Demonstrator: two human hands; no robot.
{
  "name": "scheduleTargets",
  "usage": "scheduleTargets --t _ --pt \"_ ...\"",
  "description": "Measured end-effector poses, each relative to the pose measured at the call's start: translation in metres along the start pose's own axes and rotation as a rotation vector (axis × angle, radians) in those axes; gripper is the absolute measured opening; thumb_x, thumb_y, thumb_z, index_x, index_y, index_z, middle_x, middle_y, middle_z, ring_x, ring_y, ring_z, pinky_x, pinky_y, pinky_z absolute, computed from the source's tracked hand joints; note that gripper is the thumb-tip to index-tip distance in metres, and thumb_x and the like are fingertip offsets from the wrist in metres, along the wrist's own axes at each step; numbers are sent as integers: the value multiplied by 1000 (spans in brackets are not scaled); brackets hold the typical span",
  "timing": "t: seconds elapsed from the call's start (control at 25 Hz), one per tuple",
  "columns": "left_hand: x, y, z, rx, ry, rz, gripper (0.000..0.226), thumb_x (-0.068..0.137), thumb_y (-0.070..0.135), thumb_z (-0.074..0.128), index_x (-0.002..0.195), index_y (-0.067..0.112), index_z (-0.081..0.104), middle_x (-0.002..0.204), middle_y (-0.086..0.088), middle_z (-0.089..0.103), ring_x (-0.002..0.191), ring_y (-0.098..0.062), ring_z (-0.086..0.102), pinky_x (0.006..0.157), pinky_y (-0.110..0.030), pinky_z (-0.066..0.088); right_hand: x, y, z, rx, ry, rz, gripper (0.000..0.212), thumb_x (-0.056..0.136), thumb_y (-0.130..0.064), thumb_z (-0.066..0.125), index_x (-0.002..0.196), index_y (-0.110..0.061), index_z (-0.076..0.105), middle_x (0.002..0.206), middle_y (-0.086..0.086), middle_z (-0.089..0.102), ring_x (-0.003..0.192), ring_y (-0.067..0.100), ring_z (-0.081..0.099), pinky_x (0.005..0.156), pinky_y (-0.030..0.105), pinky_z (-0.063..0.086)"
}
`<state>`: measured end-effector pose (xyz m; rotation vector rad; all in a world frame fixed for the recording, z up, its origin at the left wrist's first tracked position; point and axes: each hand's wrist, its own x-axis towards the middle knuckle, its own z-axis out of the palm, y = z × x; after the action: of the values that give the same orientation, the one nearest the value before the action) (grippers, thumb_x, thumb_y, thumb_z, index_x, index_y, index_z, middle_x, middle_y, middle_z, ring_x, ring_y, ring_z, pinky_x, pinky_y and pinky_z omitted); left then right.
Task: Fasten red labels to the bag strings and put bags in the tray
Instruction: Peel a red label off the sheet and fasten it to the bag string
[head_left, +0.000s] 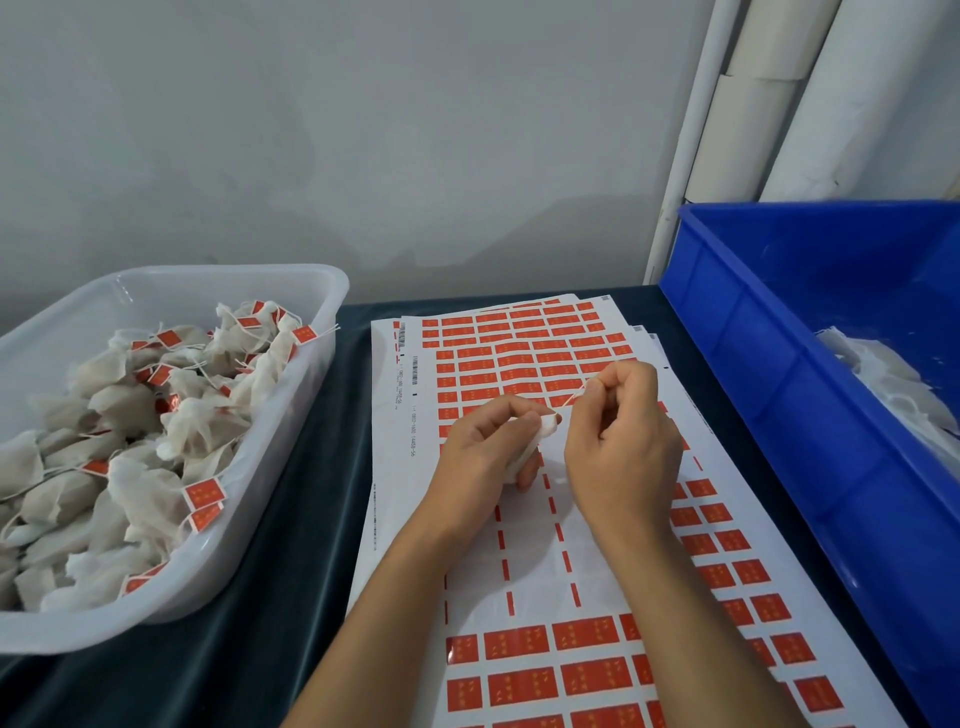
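Over the label sheet (524, 358), my left hand (485, 449) grips a small white bag (546, 427), mostly hidden in its curled fingers. My right hand (621, 441) pinches the bag's thin string (575, 397) between thumb and forefinger, pulled up and to the right of the bag. The sheet carries rows of red labels (584, 635), with a peeled bare patch under my hands. At the left, a clear plastic tray (317, 291) holds several white bags with red labels on their strings (202, 492).
A blue plastic bin (769, 332) at the right holds unlabelled white bags (888, 379). More label sheets are stacked under the top one. A dark cloth covers the table (291, 519). White rolls lean on the wall behind the bin.
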<state>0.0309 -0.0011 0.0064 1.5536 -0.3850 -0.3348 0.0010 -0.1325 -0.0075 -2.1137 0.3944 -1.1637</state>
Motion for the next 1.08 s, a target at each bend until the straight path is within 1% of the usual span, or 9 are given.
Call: scheduleTargets --t 0.16,0.24,0.36,0.44,0.56,0.72,0.88,1.0,1.08 --pt "0 3 0 8 -38 20 28 108 27 54 90 32 74 69 -6 62 59 -12 56 63 -18 51 0 -2 0 8 17 46 15 102 -26 59 101 -28 44 83 -15 55 59 -1 56 57 12 44" --pt "-1 4 1 6 -57 23 23 105 34 56 92 35 75 69 -5 62 59 -11 55 63 -19 51 -1 -3 -1 38 32 63 14 102 -29 58 101 -29 45 84 -16 56 61 -3 59 58 11 45" --pt "-1 3 -2 -5 -58 29 21 101 38 55 95 34 76 68 -3 62 59 -12 56 64 -20 52 0 -3 -2 69 10 59 12 102 -31 58 101 -31 45 81 -28 52 64 -1 62 59 11 47" --pt "-1 1 -4 -4 -44 41 22 106 32 55 101 30 77 70 0 64 62 -12 57 66 -19 52 2 -2 -1 87 -46 71 8 103 -36 54 102 -34 45 84 -32 52 70 1 64 61 13 50" --pt "0 0 -3 33 -15 58 17 101 38 60 99 36 76 72 4 67 67 -11 62 69 -15 52 6 1 -1 110 -107 122 5 103 -39 49 103 -39 44 93 -31 54 82 3 65 71 18 54" --pt "2 -4 -1 32 43 76 13 100 31 64 91 33 73 85 3 77 92 -12 74 75 -7 52 7 0 -3 145 -133 156 3 104 -38 50 106 -39 48 103 -24 58 93 4 65 79 22 55" --pt "4 -5 -4 -64 184 56 12 94 40 61 87 34 70 90 3 77 91 -17 75 72 -17 59 14 2 -12 177 -29 362 12 107 -35 49 117 -35 55 120 -15 67 101 9 70 83 30 61" --pt "6 -6 -4 -106 277 44 13 99 42 65 90 36 72 92 6 78 90 -15 76 69 -12 56 18 7 -17 49 -105 459 14 104 -34 56 117 -32 59 125 -6 69 105 17 70 91 44 61" --pt "8 -8 -2 -104 317 23 14 101 41 65 91 35 73 93 10 78 90 -10 76 66 -10 55 15 8 -16 -158 -215 417 22 100 -39 60 119 -27 62 127 -2 67 109 19 65 98 45 56"
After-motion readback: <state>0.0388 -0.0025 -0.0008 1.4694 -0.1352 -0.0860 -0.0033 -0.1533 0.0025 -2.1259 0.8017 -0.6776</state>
